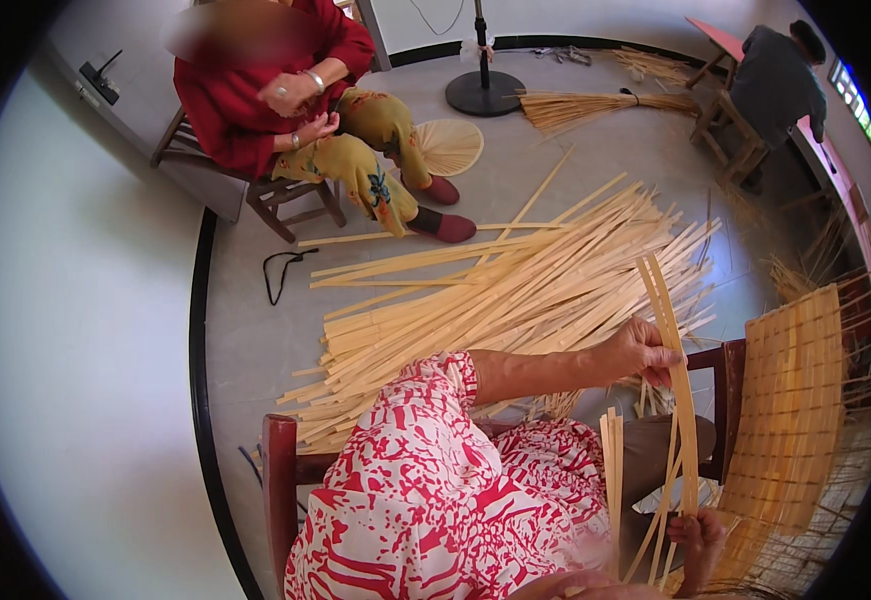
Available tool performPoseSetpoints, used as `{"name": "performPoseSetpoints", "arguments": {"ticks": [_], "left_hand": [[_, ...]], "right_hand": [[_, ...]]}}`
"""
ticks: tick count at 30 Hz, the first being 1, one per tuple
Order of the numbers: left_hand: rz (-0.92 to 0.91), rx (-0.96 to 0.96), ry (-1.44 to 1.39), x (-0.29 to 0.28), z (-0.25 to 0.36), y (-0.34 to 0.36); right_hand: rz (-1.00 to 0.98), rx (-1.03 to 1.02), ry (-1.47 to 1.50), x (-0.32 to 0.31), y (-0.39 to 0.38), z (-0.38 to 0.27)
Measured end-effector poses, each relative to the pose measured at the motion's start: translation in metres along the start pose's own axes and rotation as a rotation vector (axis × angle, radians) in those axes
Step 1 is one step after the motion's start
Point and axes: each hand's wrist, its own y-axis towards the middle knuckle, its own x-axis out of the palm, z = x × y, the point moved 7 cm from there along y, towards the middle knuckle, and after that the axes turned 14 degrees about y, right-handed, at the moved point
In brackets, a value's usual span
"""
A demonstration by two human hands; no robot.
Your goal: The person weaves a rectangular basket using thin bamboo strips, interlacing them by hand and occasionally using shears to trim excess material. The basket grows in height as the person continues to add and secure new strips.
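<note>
The left hand [645, 350] is pinching a pale strip [688, 430] near the woven panel [790, 400]; the right hand [697, 535] is seemingly clasping its lower end. They're probably separating strips, the next move calling for steady, even tension.

A long, flat, pale-yellow strip [687, 425], gently bowed, extends from beyond the left fingers [665, 357], which pinch it, to the right fingers [685, 528], which grip its nearer part; past the left fingers, two narrow ends [661, 288] show side by side.
</note>
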Motion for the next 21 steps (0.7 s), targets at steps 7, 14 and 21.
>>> {"name": "performPoseSetpoints", "arguments": {"ticks": [7, 14, 21], "left_hand": [[-0.070, 0.011, 0.029, 0.002, -0.001, -0.002], [-0.130, 0.041, 0.070, 0.009, 0.005, -0.004], [-0.225, 0.129, 0.019, 0.041, 0.041, 0.010]], "right_hand": [[-0.190, 0.023, -0.158, -0.029, 0.006, 0.065], [-0.201, -0.080, -0.091, -0.027, -0.003, 0.067], [0.035, -0.024, 0.171, -0.041, -0.024, 0.020]]}}
